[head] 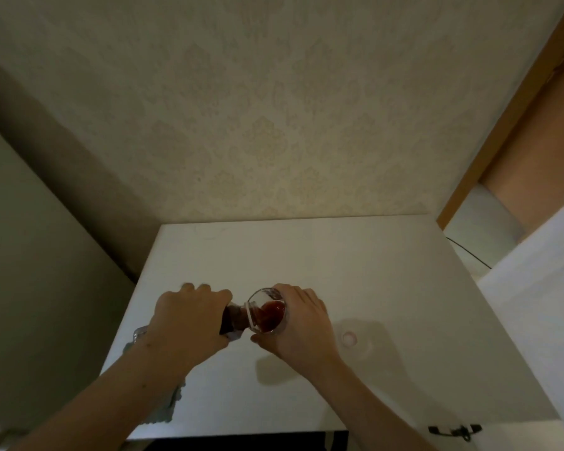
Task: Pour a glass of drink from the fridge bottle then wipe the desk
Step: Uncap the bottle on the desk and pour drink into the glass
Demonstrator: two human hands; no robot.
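Both forearms come in from the bottom edge, bare, meeting over the near-middle of the desk (306, 249). L hand (189, 315) is wrapped round the bottle (236, 319), fingers curled over the top, thumb side under; bottle is tipped nearly flat, neck pointing right, dark drink inside, white ring at the neck. Its base end pokes out left of the wrist as a bit of clear plastic. R hand (302, 319) grips the glass (267, 310) from the right side, fingers curled behind it, thumb along the near-left base. Glass is tilted w/ its mouth toward the bottle, bottle neck touching or just inside the rim; can't tell which. Red drink pools in the low side of the glass, approx. a third full. Whether the glass base touches the desk is hidden by the hand.

Just right of the R hand a small pale round cap (350, 337) lies flat on the desk, apart from the glass. Under the L forearm a grey-green cloth (171, 402) lies at the desk's near-left edge, partly covered by the arm. Desk is white, set against a patterned beige wall (274, 109). Far right: wooden frame (508, 118), a thin dark cable (469, 253) beyond the desk's right edge, and a small black latch (455, 430) at the near-right corner.
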